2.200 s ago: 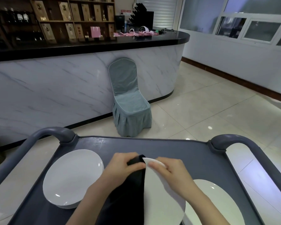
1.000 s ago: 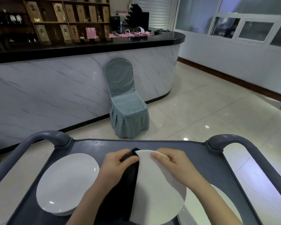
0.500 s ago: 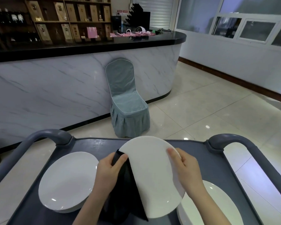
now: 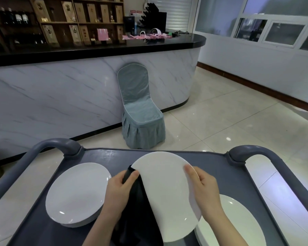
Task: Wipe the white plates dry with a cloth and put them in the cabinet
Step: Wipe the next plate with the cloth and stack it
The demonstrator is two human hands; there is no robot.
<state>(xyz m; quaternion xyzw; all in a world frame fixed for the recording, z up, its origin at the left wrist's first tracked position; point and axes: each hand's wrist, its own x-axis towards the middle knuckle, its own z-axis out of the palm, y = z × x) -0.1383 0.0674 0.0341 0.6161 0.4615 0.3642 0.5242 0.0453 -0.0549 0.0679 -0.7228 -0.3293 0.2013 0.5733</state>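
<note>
PLATE: round white glazed plate (image 4: 167,192) tilted at lower centre, over grey cart surface (image 4: 105,157) | LEFT: left grip (image 4: 119,190) pinches limp dark cloth (image 4: 137,203) at its rim | RIGHT: right grip (image 4: 204,189) clasps opposite rim | FEEL: likely stiff, slick, breakable, so hold by rims!

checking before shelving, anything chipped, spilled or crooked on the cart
Nothing stands out. The held plate is tilted only because the right hand grips its rim while the left hand holds the dark cloth against it. The left plates and right plates lie flat on the cart; no chips or spills visible.
</note>
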